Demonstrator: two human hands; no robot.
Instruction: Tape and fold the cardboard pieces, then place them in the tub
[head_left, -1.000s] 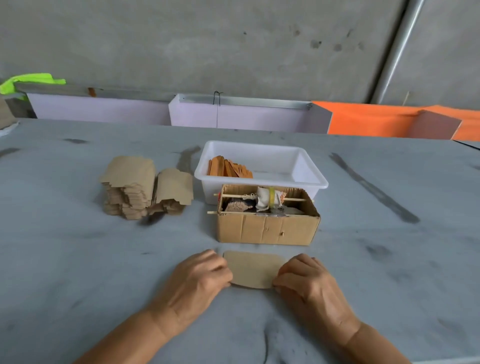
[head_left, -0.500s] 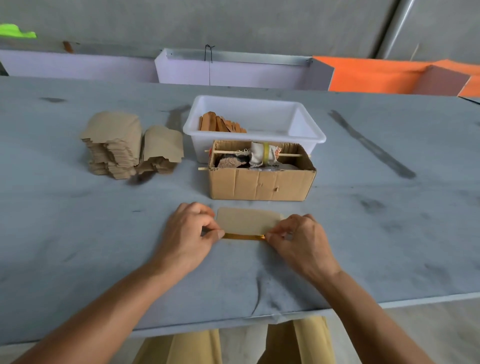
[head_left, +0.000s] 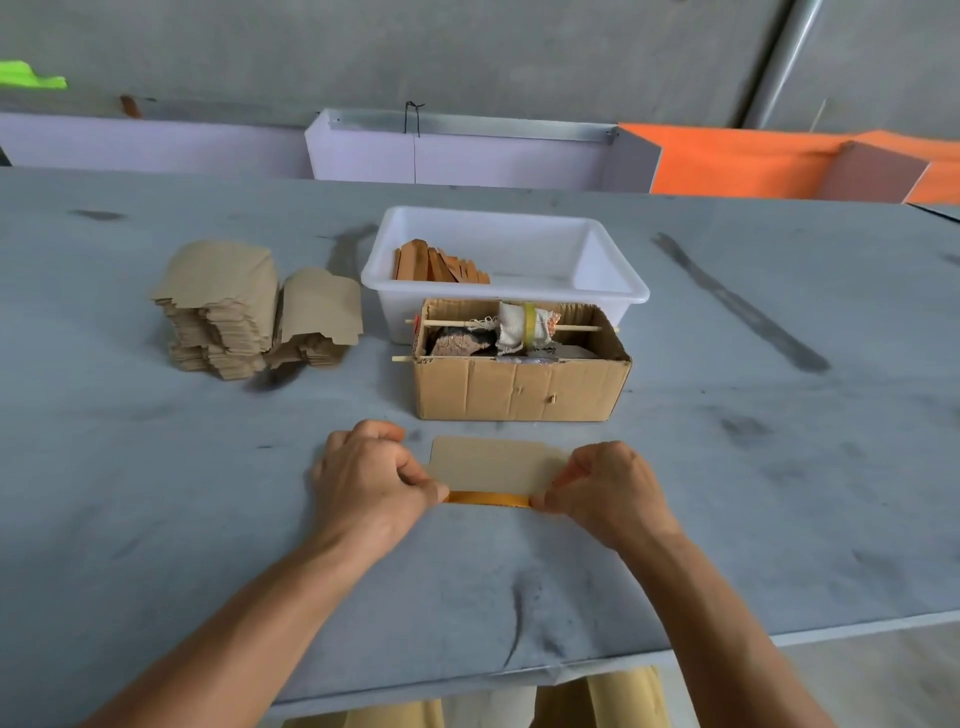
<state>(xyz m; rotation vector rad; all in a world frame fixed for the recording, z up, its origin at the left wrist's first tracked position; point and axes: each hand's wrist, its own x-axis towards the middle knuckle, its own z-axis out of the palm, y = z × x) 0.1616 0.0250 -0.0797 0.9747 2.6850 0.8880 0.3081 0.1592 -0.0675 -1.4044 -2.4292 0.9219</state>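
A flat brown cardboard piece (head_left: 493, 465) lies on the grey table (head_left: 156, 493) in front of me. Along its near edge runs an orange tape strip (head_left: 488, 499). My left hand (head_left: 369, 480) pinches the strip's left end with thumb and finger at the cardboard's corner. My right hand (head_left: 608, 488) pinches the right end the same way. Behind stands the white tub (head_left: 613, 270) with several folded orange-brown pieces (head_left: 441, 265) in its left part. Two stacks of unfolded cardboard pieces (head_left: 228, 306) sit to the left.
An open cardboard box (head_left: 519, 389) with a tape roll on a stick and rags stands between the tub and my hands. Lilac and orange panels (head_left: 727, 161) line the table's far edge. The table's near edge runs just below my forearms.
The view tilted down, showing the table's near edge. An orange tape strip came into view along the cardboard's near edge, and both hands shifted from resting beside the cardboard to pinching its ends.
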